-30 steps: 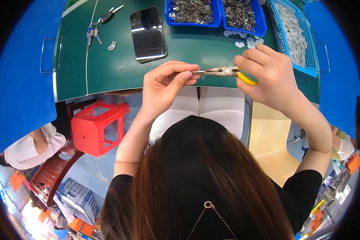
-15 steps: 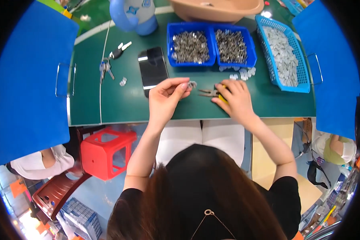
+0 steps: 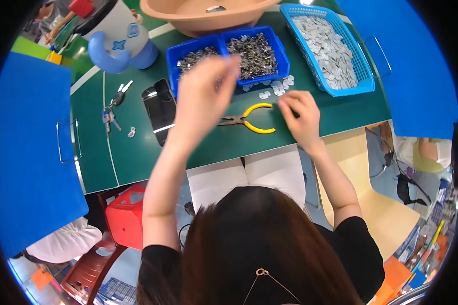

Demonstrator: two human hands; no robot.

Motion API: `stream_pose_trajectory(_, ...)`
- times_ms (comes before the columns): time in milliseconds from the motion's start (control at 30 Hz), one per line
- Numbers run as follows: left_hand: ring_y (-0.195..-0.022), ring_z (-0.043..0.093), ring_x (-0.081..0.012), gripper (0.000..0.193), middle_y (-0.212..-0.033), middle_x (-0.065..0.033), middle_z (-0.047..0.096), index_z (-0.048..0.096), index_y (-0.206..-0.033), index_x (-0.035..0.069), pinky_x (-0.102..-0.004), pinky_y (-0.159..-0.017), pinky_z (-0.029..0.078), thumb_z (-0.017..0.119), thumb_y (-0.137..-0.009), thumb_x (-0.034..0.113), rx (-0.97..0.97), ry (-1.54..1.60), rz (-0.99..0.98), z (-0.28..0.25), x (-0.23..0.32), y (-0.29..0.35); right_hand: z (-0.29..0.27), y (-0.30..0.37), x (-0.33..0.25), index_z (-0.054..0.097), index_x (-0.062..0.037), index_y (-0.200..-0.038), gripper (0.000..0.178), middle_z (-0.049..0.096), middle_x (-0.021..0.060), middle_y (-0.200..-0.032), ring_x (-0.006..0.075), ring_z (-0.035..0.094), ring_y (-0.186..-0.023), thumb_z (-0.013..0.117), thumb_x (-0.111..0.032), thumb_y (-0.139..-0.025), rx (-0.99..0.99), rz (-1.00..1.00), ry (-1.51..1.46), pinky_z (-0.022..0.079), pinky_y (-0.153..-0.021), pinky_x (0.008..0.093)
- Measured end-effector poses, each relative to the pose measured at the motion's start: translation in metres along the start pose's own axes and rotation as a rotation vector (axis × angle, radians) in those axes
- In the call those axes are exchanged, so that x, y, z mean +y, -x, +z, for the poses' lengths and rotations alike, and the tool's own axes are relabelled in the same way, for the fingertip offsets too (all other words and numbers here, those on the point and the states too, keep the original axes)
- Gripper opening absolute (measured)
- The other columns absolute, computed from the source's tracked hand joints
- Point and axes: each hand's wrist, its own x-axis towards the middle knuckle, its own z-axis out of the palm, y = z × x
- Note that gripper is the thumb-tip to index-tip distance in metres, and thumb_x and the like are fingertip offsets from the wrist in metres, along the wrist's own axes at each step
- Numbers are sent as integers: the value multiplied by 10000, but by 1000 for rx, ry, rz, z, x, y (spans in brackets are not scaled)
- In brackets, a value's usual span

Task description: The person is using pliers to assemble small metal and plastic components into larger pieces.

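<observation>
My left hand (image 3: 204, 96), smeared by motion, is over the front of the paired blue bins (image 3: 283, 60), which hold many small shiny metal parts. Its fingertips are beside the right bin's parts; whether they hold anything cannot be seen. On the green table lie pliers (image 3: 245, 122) with yellow handles spread apart, jaws partly behind my left wrist. Just right of the handles is my right hand (image 3: 302, 117), off the pliers, its fingers curled and thumb pressed in. What it pinches, if anything, is too small to make out. Several small whitish pieces (image 3: 279, 88) lie between it and the bins.
A light-blue basket (image 3: 369, 81) of flat pale pieces stands at right. Left of my left arm lie a black phone (image 3: 160, 114), keys (image 3: 118, 98) and a small clear cluster (image 3: 132, 132). A blue-handled cup (image 3: 119, 43) and tan basin (image 3: 208, 21) stand behind.
My right hand has let go of the pliers, which now lie on the table. My left hand has moved from the table front up to the blue bins. The view has shifted and tilted.
</observation>
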Motion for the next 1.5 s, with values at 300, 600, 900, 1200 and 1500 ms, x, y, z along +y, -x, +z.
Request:
stream_pose_trajectory(300,-924,608,-232,215,-991,-78,613,644,-916,68,-339,-712,522,687,-714,129,-230,-401,148,36,-9,87,11,-24,4,685,-75,-860,122,588,41,-798,211,591,-705,680,-127,-750,-291,-9,144,462,-612,303)
stream_pose_trajectory(600,-875,621,-213,198,-988,-53,632,663,-903,99,-299,-695,517,700,-709,118,-244,-346,49,49,-5,86,9,-36,5,678,-49,-837,124,609,68,-811,218,608,-646,690,-41,-713,-151,-192,75,484,-556,279)
stream_pose_trajectory(900,-935,598,-159,326,-1076,-118,609,542,-1189,-33,-286,-822,525,566,-896,108,201,966,-688,27,3,85,33,-31,-63,684,-36,-858,210,611,69,-783,207,591,-640,703,7,-653,37,-411,-139,462,-530,276)
stream_pose_trajectory(1200,-785,640,-141,231,-919,-144,652,584,-1071,-54,-226,-688,532,592,-869,58,423,746,-707,-6,-16,117,94,-114,-64,657,-44,-856,146,595,72,-854,263,564,-905,645,-52,-711,-380,-409,162,436,-776,352)
stream_pose_trajectory(1500,-508,522,-120,166,-819,-71,614,646,-926,26,-241,-499,432,678,-767,57,83,-85,-394,-3,-15,115,117,-138,-44,642,-11,-817,105,587,124,-820,295,598,-799,602,-25,-721,-547,-312,111,479,-729,371)
